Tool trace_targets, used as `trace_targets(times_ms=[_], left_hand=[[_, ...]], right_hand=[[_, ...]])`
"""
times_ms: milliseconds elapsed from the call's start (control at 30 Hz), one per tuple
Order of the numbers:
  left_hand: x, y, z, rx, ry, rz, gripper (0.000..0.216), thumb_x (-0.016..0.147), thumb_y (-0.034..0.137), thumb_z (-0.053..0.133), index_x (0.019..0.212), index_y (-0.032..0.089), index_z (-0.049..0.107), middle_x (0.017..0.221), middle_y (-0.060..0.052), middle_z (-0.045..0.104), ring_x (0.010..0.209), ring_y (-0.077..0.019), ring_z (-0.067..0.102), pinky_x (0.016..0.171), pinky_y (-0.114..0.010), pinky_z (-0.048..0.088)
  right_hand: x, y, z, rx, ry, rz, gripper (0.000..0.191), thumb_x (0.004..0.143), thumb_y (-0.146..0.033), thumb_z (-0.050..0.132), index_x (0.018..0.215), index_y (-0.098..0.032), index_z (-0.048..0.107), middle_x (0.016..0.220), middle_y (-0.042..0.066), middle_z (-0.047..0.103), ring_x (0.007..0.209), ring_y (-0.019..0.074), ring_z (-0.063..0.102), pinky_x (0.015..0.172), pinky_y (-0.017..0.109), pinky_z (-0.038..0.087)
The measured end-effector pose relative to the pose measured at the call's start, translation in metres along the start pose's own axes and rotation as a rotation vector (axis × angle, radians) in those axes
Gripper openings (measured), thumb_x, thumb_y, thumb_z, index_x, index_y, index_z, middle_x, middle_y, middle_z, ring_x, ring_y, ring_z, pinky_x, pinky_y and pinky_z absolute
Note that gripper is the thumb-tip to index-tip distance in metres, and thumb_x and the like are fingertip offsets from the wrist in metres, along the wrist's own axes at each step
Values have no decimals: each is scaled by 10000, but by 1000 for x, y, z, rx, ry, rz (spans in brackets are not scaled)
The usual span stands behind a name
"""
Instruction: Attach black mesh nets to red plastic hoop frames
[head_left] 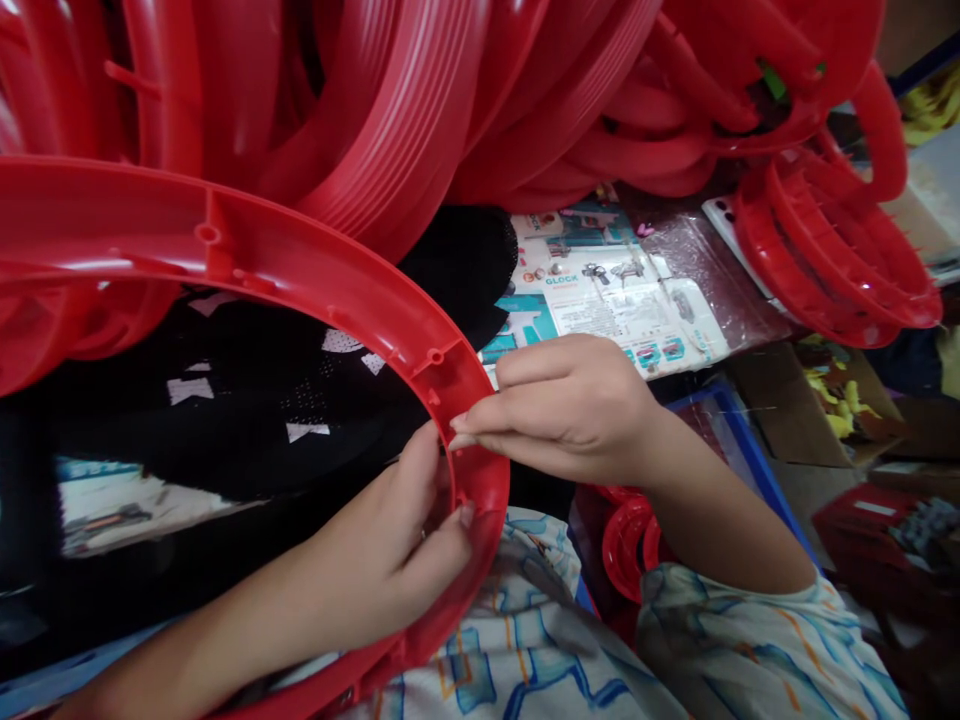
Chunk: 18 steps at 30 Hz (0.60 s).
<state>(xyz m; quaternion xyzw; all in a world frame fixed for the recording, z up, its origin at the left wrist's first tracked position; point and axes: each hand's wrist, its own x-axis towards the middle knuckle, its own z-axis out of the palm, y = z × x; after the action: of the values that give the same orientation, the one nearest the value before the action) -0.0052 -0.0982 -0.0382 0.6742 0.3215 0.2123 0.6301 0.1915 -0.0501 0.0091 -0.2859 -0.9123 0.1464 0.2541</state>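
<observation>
A large red plastic ring [352,275] with a hollow channel, ribs and small screw posts stands across the left and middle of the view, its lower curve close to my patterned shirt. My left hand [405,545] grips its inner rim, with the thumb pressed inside the channel and the other fingers partly hidden behind the rim. Opposite it, my right hand [577,405] reaches over the outer rim with its fingertips pinched together at the channel wall. Whatever those fingertips hold, if anything, is too small to make out.
Red curved plastic parts [420,110] are heaped at the back. Beneath lie black sheet material [247,400] and a printed cardboard sheet [600,290]. More red rings [832,250] rest at the right. Below them are a cardboard box [780,400] with yellow pieces and a blue crate [757,470].
</observation>
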Motion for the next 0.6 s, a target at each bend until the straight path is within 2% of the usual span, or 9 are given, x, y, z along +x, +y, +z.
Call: trace_targets(times_ms=[167,300,433,600], left_hand=[[0,-1,0,-63,-17,-43,345,940,236,408,1274,274,333,1077,-24,569,910,-145,587,833,-293,498],[-4,-3,-2,-137,-43,-94,416,936,253,440,1325,281,297,962,-5,584,865,-147,588,762,-263,519],[-11,-10,-5,-88,-3,-87,425,916,234,480,1312,277,333,1083,-33,567,958,-171,584,834,-289,524],[-19,-15,-8,-31,26,-108,433,910,231,486,1304,292,317,1173,-54,534,1038,-195,558,922,-357,508]], right_hand=[[5,8,-3,-47,-102,-51,245,937,-223,474,858,-186,703,738,-12,619,696,71,563,585,186,367],[12,15,-5,-84,-234,-76,332,974,-264,379,885,-209,694,763,-21,588,717,61,563,594,192,349],[13,18,-2,-158,-244,-128,370,988,-282,319,923,-237,680,694,-39,502,670,56,518,581,208,309],[15,10,-5,-240,-254,-145,303,956,-249,384,841,-241,665,641,-52,402,587,55,430,540,232,241]])
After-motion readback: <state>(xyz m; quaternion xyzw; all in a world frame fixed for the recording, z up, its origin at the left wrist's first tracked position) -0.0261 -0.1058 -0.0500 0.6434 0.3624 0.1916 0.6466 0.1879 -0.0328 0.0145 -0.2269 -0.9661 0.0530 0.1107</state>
